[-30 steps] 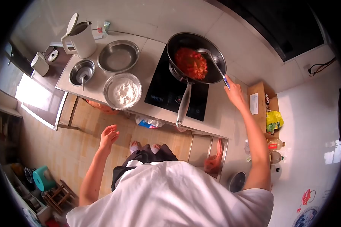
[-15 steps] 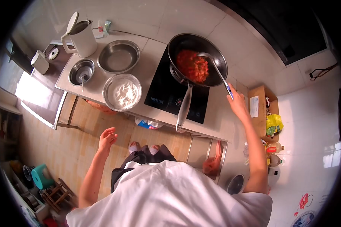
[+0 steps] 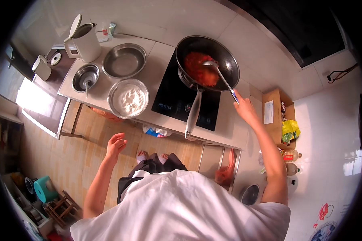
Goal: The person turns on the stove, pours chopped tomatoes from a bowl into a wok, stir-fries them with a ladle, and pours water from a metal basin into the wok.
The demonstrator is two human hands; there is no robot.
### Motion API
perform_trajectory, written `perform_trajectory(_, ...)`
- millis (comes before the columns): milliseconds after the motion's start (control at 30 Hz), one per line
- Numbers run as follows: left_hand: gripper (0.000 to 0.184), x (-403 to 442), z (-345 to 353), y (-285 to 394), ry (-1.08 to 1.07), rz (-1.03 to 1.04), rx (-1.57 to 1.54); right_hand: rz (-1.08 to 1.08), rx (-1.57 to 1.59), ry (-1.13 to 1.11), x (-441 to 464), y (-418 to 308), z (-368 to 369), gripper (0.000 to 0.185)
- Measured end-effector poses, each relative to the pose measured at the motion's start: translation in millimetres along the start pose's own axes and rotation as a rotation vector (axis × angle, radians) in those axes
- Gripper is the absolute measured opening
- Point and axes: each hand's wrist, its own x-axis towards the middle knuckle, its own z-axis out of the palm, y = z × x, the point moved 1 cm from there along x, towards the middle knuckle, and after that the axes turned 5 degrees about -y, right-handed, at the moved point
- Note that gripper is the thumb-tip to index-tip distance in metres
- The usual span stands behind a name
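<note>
My right hand (image 3: 244,106) grips the handle end of a metal ladle (image 3: 225,82). The ladle's bowl is down among chopped red food in sauce, perhaps tomato (image 3: 195,66), inside a dark wok (image 3: 228,60). That wok sits on a black induction cooktop (image 3: 169,94), its long handle pointing toward me. My left hand (image 3: 116,144) hangs in the air in front of the counter, fingers loosely bent and apart, holding nothing. Nearest to it on the counter is a metal bowl (image 3: 112,105) of white flour-like powder (image 3: 132,100).
Left of the cooktop are a wide steel basin (image 3: 124,60), a small steel bowl (image 3: 77,82) with a spoon, and a white pitcher (image 3: 87,46) with its lid up. A cardboard box (image 3: 271,120) and several bottles (image 3: 290,156) stand at the right. A range hood (image 3: 293,28) overhangs.
The ladle's bowl has moved slightly left and down through the red food, and my right hand has shifted left with it. My left hand stays nearly where it was, still empty.
</note>
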Motion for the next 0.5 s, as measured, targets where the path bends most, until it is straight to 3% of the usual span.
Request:
perform_trajectory(200,0.027,4,-6,-7,-0.005,-0.015,-0.011,-0.155,-0.472,0.053,-10,-22,10,0.063)
perform_trajectory(500,0.028,-4,-10,-7,-0.014,0.028,0.002,-0.21,-0.51,0.125,-27,-3,19,0.069)
